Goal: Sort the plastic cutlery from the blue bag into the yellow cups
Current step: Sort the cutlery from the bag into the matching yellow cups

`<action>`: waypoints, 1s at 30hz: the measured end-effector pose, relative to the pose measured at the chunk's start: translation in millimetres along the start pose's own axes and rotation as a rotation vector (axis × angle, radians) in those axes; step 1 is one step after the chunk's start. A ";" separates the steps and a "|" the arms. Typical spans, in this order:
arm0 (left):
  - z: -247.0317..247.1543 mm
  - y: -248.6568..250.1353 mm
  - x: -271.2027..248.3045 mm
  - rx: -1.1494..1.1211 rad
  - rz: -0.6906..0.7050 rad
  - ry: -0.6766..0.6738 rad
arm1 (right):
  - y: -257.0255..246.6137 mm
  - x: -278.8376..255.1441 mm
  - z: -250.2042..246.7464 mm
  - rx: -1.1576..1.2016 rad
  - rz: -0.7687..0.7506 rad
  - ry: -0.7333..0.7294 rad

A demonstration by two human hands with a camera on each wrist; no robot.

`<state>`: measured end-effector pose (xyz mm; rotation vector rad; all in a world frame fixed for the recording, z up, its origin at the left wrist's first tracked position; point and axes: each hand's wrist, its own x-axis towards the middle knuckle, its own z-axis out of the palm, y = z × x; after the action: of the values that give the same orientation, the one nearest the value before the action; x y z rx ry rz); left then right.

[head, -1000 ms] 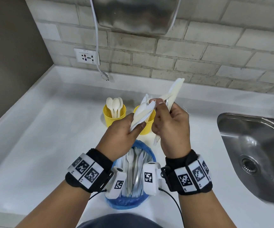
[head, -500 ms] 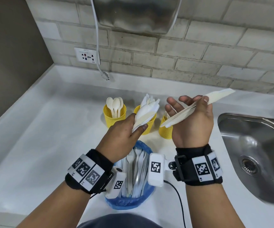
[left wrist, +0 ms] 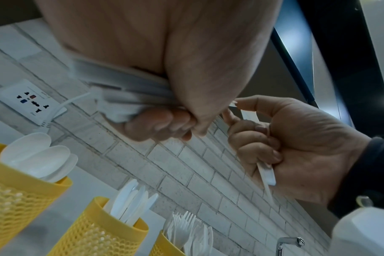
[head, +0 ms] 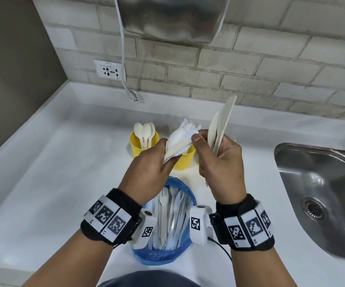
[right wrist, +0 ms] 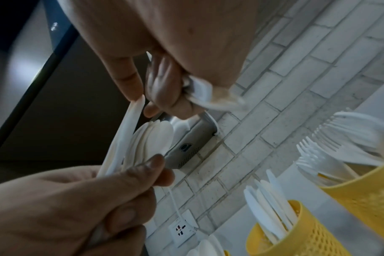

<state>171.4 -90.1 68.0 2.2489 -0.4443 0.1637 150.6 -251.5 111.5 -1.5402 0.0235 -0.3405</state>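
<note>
My left hand (head: 167,160) grips a bundle of white plastic spoons and knives (head: 180,139) over the middle yellow cup (head: 183,161). My right hand (head: 200,139) holds two cream knives (head: 222,123) upright in its curled fingers, while its thumb and forefinger pinch a piece at the bundle's tip. The left yellow cup (head: 144,145) holds spoons; the middle one holds knives (left wrist: 129,202). A third yellow cup (right wrist: 366,199), hidden behind my right hand in the head view, holds forks. The blue bag (head: 163,254), with several forks and other pieces inside, sits between my wrists.
A steel sink (head: 316,193) is sunk into the white counter (head: 64,172) at the right. On the brick wall are a socket (head: 109,69), a loose hanging plug (head: 133,95) and a metal appliance (head: 171,17).
My right hand swung back from the right to the bundle in my left hand, its knives turning from pointing right to upright. My left hand stayed nearly still.
</note>
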 end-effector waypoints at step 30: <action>-1.4 -3.4 -1.3 0.200 0.054 0.039 | 4.0 2.3 2.2 -0.049 -0.056 0.192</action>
<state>171.5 -86.7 66.2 2.4261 -0.4870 0.2906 154.1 -249.9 108.2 -1.5544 0.1400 -0.5352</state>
